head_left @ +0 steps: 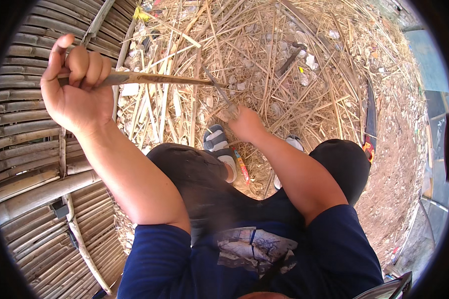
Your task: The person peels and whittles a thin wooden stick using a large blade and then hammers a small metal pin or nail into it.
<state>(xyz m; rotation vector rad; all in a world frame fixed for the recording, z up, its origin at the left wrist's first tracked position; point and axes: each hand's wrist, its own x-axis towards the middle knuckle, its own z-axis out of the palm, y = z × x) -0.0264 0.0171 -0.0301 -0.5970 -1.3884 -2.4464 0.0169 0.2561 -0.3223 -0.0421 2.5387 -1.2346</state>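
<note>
My left hand (pixel 82 89), raised at the left, has its fingers curled round one end of a long brown bamboo strip (pixel 149 78). The index finger sticks up. From there the strip runs nearly level to the right, over the littered ground. My right hand (pixel 247 123), in front of my knees, is closed round the handle of a knife (pixel 217 85). Its narrow grey blade points up and to the left, and crosses the far end of the strip. Most of the handle is hidden in my fist.
Bamboo splints and shavings (pixel 184 60) cover the ground ahead. A handsaw (pixel 370 117) with a red and yellow handle lies right of my knee. A bamboo slat wall (pixel 30 99) stands close on the left. A small red packet (pixel 242 167) lies beside my sandalled foot (pixel 217 142).
</note>
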